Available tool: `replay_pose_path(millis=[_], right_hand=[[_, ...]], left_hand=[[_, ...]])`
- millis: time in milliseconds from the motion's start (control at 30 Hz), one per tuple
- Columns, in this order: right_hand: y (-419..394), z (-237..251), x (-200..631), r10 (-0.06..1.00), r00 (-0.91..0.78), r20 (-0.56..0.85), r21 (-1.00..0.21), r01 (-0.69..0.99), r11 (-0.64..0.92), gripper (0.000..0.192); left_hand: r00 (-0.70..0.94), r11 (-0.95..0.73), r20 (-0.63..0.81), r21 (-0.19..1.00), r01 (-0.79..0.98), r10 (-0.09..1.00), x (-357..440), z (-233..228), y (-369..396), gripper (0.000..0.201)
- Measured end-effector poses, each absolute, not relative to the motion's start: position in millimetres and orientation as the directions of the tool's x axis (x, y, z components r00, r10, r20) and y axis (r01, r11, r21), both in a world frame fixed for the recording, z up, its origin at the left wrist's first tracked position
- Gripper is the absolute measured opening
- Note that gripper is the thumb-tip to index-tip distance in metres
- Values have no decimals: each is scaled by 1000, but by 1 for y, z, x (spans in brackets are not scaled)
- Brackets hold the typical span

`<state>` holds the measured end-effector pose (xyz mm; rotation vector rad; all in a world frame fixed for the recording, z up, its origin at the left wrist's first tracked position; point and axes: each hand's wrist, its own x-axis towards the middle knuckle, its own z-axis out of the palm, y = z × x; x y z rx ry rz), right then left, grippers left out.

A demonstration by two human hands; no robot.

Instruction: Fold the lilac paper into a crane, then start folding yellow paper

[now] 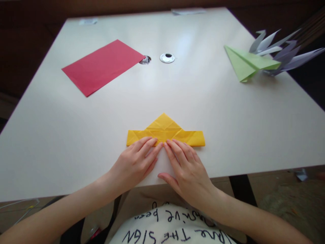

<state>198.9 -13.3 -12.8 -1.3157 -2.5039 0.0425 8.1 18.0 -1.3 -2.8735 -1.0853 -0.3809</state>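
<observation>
A folded sheet of yellow origami paper (164, 125) lies flat near the front of the white table. It forms a long narrow band with a pointed peak rising from its middle, and crease lines cross it. My left hand (138, 161) rests on the band's lower edge, left of centre, fingers stretched out. On the other side, my right hand (186, 166) lays its outstretched fingertips on the same edge, its thumb spread away. The fingertips of both hands almost meet at the centre and cover part of the lower edge.
Red paper (103, 67) lies at the back left of the white table (76, 135), one corner over a hole. A round metal-rimmed fitting (167, 58) sits beside it. At the right are a green folded paper (247, 62) and purplish paper cranes (286, 57).
</observation>
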Motion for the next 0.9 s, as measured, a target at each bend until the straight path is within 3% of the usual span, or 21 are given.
replay_pose_path(millis=[400, 567, 900], right_hand=[[-25, -14, 234, 799, -585, 137, -105, 794, 599, 74], [-27, -16, 254, 819, -559, 131, -53, 821, 569, 73], [-27, -18, 272, 844, -508, 171, -90, 845, 527, 74]], left_hand=[[725, -753, 263, 12, 658, 637, 7, -3, 15, 34], [724, -752, 249, 28, 659, 644, 7, -1, 14, 35], [635, -655, 219, 28, 755, 741, -18, -4, -1, 39]])
